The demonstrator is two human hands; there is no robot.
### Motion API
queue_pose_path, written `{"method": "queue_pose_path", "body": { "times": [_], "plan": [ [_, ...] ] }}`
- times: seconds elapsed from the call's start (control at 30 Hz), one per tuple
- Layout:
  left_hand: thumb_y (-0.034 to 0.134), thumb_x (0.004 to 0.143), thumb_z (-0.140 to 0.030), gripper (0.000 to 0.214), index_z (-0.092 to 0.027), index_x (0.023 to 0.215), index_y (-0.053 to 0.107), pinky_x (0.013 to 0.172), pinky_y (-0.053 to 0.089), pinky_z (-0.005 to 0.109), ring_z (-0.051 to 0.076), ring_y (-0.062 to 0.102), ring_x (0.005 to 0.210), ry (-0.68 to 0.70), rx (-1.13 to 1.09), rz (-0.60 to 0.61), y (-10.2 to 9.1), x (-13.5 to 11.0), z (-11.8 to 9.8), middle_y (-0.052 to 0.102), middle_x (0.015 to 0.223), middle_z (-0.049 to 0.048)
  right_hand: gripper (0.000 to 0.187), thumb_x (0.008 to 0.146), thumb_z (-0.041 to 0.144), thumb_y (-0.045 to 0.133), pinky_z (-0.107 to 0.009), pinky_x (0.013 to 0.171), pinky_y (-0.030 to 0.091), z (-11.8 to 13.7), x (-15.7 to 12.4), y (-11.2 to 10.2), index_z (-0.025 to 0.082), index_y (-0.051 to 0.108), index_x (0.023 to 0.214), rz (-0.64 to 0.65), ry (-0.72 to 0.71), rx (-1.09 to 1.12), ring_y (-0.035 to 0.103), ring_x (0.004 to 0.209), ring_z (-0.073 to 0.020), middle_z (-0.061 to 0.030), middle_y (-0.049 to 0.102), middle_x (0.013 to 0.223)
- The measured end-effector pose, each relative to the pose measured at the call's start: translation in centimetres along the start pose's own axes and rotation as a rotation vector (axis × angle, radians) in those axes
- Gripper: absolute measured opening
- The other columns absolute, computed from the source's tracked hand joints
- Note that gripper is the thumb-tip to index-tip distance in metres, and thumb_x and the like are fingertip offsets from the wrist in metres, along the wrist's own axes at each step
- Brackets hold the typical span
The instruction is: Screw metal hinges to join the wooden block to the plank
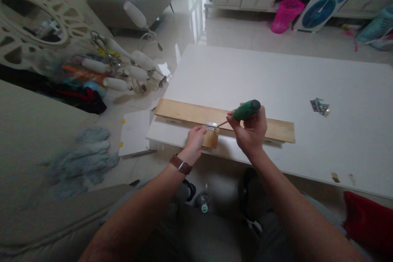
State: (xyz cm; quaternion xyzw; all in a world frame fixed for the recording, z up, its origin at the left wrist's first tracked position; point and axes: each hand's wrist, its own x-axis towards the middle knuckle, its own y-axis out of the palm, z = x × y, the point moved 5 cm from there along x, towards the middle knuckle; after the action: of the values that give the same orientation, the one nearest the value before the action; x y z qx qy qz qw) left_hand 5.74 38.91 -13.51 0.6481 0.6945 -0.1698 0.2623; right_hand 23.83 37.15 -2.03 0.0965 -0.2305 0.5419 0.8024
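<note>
Well, a green screwdriver at the hinge on the long board.
The right hand curls its fingers round it, hiding some board; the left hand has fingertips nearly together at the hinge, their grip unclear. Loose metal fittings lie past the board's right end, a lamp past its left.

Room over the white table beyond the plank, hardware pile rightward

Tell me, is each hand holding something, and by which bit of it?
The right hand holds a screwdriver by its green handle. The left hand has its fingertips at the metal hinge, but I can't tell whether they grip it.
</note>
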Motion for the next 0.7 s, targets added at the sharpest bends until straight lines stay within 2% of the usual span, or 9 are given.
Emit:
{"method": "queue_pose_path", "body": {
  "times": [0.17, 0.43, 0.7],
  "plan": [
    [0.079, 0.072, -0.030, 0.019, -0.015, 0.082, 0.073, 0.075, 0.046, 0.031, 0.020, 0.064, 0.080, 0.021, -0.010, -0.021, 0.0, 0.1, -0.1, 0.076, 0.090, 0.0087, 0.037, 0.089, 0.037, 0.081, -0.042, 0.074, 0.064, 0.1, 0.2, 0.4, 0.031, 0.057, 0.116, 0.045, -0.008, 0.014, 0.074, 0.084, -0.0222, -0.0009, 0.074, 0.095],
    [0.074, 0.076, -0.024, 0.008, -0.016, 0.077, 0.073, 0.075, 0.045, 0.031, 0.019, 0.064, 0.077, 0.032, 0.001, -0.045, 0.3, 0.1, -0.2, 0.075, 0.085, 0.0079, 0.038, 0.092, 0.031, 0.073, -0.039, 0.075, 0.061, 1.1, 0.5, 1.0, 0.030, 0.057, 0.126, 0.201, -0.024, -0.056, 0.072, 0.082, -0.0203, 0.0003, 0.072, 0.093],
    [0.075, 0.073, -0.025, 0.011, -0.016, 0.079, 0.072, 0.077, 0.045, 0.030, 0.019, 0.063, 0.079, 0.029, -0.019, -0.057, 0.3, -0.2, -0.2, 0.072, 0.082, 0.0059, 0.039, 0.091, 0.031, 0.077, -0.034, 0.064, 0.052, 1.3, 1.0, 1.2, 0.033, 0.057, 0.124, 0.157, -0.100, -0.105, 0.062, 0.071, -0.0162, 0.0040, 0.065, 0.087]
  ]
}}
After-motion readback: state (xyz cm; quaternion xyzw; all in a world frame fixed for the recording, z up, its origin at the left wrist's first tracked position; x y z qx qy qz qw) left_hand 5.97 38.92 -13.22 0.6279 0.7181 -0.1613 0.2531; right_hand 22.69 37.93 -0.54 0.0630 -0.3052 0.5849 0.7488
